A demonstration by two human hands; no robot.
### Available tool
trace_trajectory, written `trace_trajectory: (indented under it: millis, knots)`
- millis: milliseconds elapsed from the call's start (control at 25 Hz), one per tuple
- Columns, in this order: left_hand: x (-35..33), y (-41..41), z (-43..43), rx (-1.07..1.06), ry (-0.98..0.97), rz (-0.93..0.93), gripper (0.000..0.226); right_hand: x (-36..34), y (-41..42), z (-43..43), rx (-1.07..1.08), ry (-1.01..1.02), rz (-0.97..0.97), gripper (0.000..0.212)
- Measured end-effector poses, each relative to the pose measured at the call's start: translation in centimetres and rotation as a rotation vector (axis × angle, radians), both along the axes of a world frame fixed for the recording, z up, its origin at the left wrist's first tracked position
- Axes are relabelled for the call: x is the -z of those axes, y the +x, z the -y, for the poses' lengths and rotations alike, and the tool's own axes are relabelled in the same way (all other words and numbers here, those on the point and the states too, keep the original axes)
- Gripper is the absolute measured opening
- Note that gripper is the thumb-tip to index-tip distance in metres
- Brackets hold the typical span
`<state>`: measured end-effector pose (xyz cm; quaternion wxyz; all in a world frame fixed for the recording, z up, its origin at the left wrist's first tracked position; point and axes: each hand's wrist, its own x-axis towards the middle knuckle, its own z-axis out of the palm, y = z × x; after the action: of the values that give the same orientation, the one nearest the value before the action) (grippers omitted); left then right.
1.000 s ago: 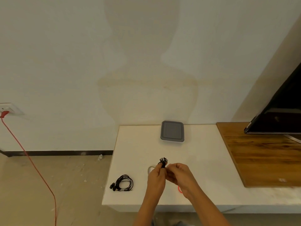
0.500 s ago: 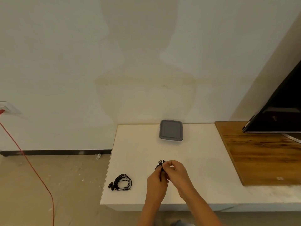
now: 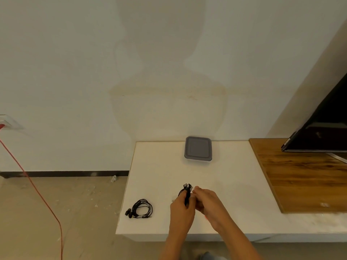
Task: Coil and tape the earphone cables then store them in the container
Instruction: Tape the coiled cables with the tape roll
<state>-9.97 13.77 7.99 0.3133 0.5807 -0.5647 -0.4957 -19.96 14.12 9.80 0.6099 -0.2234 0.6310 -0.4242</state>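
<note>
left hand (image 3: 181,210) curled round thin black earphone bundle (image 3: 186,192), right hand (image 3: 207,203) pinching its top, over matte white desk (image 3: 159,175) front edge. second coil (image 3: 142,208), loose round loops, near front-left corner. rounded-square grey container (image 3: 198,148) at back edge.

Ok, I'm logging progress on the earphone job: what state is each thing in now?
Container: lid on, at the table's back.
Held earphones: bunched, above the table.
Left hand: grips the held earphones.
Right hand: pinches them too.
Other earphones: coiled, lying on the table; tape unclear.
Red cord: plugged into the wall socket.
TV: screen dark.
</note>
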Motion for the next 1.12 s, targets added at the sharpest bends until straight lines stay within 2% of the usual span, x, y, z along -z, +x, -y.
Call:
trace_trajectory:
  millis: [160, 360, 480, 600, 720, 800, 880, 960, 1120]
  knots:
    - [0.0, -0.3, -0.2, -0.001, -0.064, 0.051, 0.01, -0.2, 0.6, 0.2, 0.015, 0.009, -0.085, 0.025]
    - [1.0, -0.4, -0.3, 0.0, -0.243, 0.245, 0.018, -0.4, 0.6, 0.4, -0.01, 0.042, -0.075, 0.032]
    - [1.9, -0.1, -0.3, 0.032, -0.334, 0.327, 0.02, -0.2, 0.6, 0.5, -0.097, 0.075, -0.228, 0.028]
    - [2.2, 0.3, 0.0, 0.103, -0.287, 0.32, 0.023, -0.5, 0.2, 0.9, -0.187, 0.083, -0.32, 0.024]
    - [1.8, 0.6, 0.3, 0.098, -0.217, 0.283, 0.025, -1.4, 0.0, 1.4, -0.17, 0.102, -0.119, 0.023]
    - [0.9, 0.6, 0.4, 0.033, -0.13, 0.177, 0.028, -1.4, -0.3, 1.3, -0.056, 0.077, 0.084, 0.024]
    - [0.4, 0.6, 0.8, -0.087, -0.029, 0.049, 0.035, -0.5, -0.7, 1.0, 0.014, 0.05, 0.152, 0.025]
    - [0.5, 0.7, 1.2, -0.17, 0.07, -0.054, 0.038, 0.9, -0.8, 0.5, -0.054, 0.003, 0.02, 0.022]
    - [0.7, 1.2, 1.3, -0.18, 0.302, -0.307, 0.037, 3.4, -0.7, -0.4, -0.281, -0.201, -0.47, 0.02]
